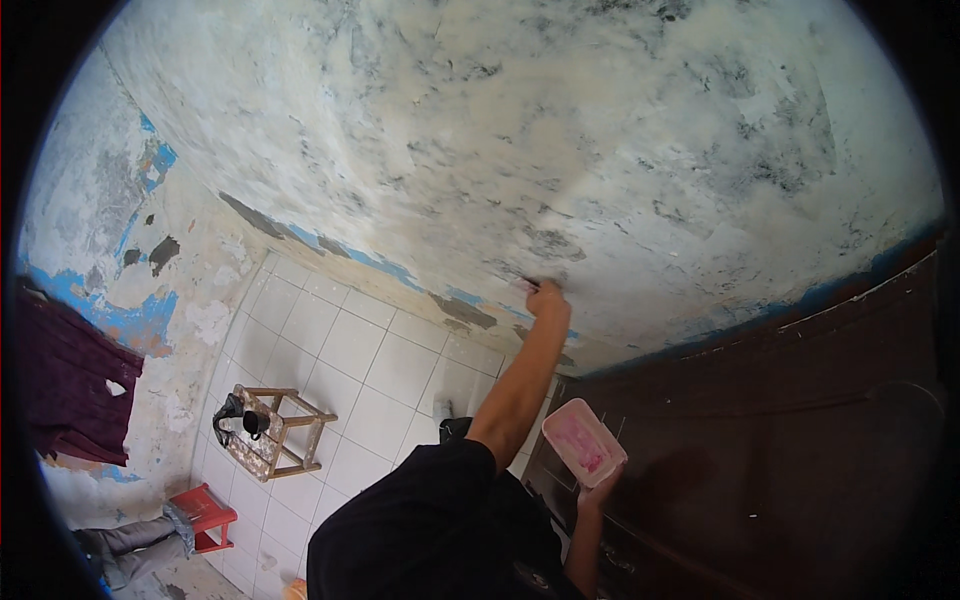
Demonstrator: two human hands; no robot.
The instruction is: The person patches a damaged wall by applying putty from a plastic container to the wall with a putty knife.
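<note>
My left arm reaches up from the lower middle, and my left hand (544, 295) is closed on a small dark tool (529, 283) at the lower part of the mottled white wall (640, 140). The tool looks like a scraper, though my fingers hide much of it. Grey-black smudges and pale patches cover the wall around it. Lower and to the right, my right hand (600, 483) grips a shallow pale-pink plastic tub (568, 432) from beneath, with pink smears inside.
A paint-spattered wooden stool (308, 450) holding a black cup and bag stands on white tiles (390, 365). Farther left are a red stool (212, 510) with grey clothing, a peeling wall (180, 260) and hanging maroon cloth (75, 370). A dark brown panel (780, 450) fills the right.
</note>
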